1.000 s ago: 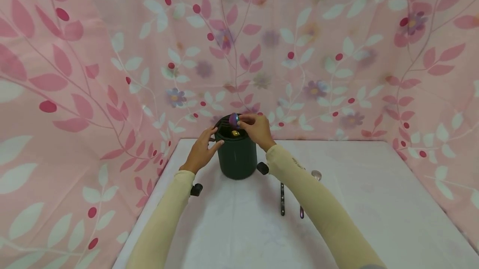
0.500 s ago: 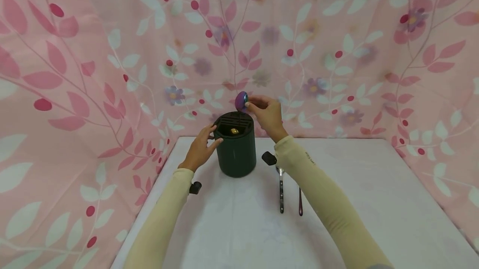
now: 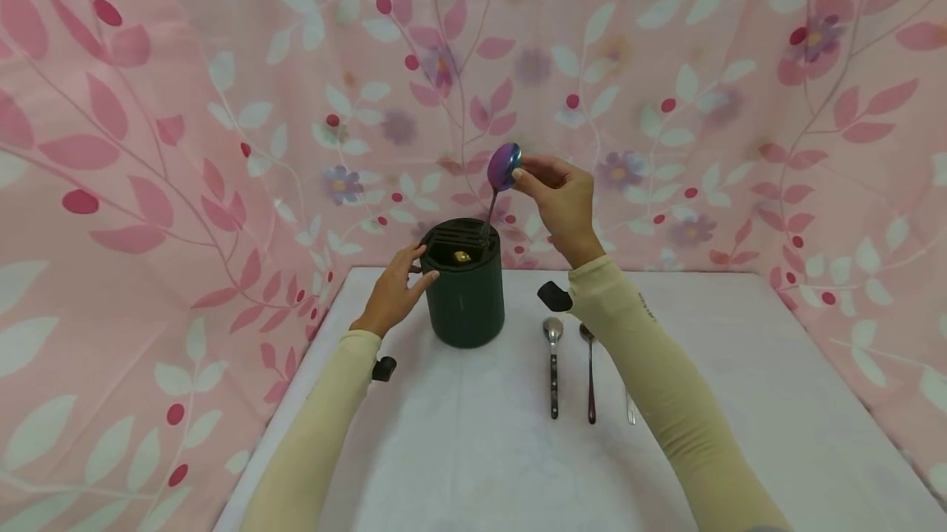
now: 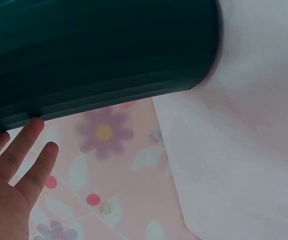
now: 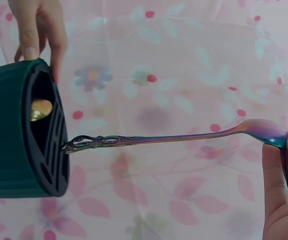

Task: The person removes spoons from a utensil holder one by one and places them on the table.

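My right hand [image 3: 565, 205] pinches an iridescent purple-blue spoon [image 3: 505, 166] by its bowl, above and right of a dark green cutlery holder [image 3: 468, 310]. In the right wrist view the spoon's ornate openwork handle [image 5: 101, 142] reaches to the slotted top of the holder; whether its tip is still inside a slot I cannot tell. My left hand [image 3: 390, 295] rests at the holder's left rim, thumb toward the front, fingers fairly straight against the wall. A gold spoon end [image 3: 462, 256] shows in the holder's larger opening.
On the white table [image 3: 459, 450], right of the holder, lie a spoon with a dark riveted handle [image 3: 553, 367], a slim dark reddish spoon [image 3: 591, 376] and a silver handle [image 3: 630, 409] partly under my right sleeve. A pink floral curtain [image 3: 459, 104] stands behind.
My right hand has risen and moved right, drawing the iridescent spoon up so that its handle now shows above the holder. My left hand has stayed at the rim.
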Demonstrator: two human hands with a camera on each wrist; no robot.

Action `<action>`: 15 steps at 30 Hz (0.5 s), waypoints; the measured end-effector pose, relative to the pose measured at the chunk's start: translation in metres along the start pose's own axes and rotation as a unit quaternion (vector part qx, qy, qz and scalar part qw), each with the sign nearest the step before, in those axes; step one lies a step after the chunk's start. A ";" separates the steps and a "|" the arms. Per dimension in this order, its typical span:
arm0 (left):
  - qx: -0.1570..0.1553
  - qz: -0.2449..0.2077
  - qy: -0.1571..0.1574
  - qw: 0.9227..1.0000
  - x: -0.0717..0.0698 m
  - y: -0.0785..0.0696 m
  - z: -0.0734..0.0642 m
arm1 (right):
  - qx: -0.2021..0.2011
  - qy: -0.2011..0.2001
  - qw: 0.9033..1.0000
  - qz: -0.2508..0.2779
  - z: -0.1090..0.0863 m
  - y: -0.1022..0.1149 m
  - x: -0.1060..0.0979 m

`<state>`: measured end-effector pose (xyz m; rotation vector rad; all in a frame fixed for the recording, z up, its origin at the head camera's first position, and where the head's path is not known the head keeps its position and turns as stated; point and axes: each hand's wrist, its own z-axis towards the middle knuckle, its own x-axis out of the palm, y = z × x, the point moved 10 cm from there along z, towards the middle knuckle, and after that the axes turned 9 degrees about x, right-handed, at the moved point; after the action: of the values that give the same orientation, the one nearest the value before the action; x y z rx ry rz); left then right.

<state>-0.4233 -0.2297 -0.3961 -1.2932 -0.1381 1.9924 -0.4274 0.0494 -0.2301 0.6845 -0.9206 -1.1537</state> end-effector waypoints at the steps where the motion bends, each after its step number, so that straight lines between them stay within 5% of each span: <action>1: 0.002 -0.001 0.000 1.000 0.000 0.000 0.000 | 0.001 -0.002 1.000 0.004 0.000 0.003 -0.003; 7: 0.002 -0.004 -0.007 1.000 0.002 0.002 -0.001 | 0.006 -0.008 1.000 0.025 0.002 0.009 -0.026; 15: 0.008 -0.003 -0.004 1.000 0.004 0.001 -0.002 | 0.041 -0.041 0.996 0.065 -0.002 -0.007 -0.081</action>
<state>-0.4230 -0.2290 -0.4006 -1.2738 -0.1284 1.9904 -0.4397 0.1250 -0.2567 0.6373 -1.0721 -1.0382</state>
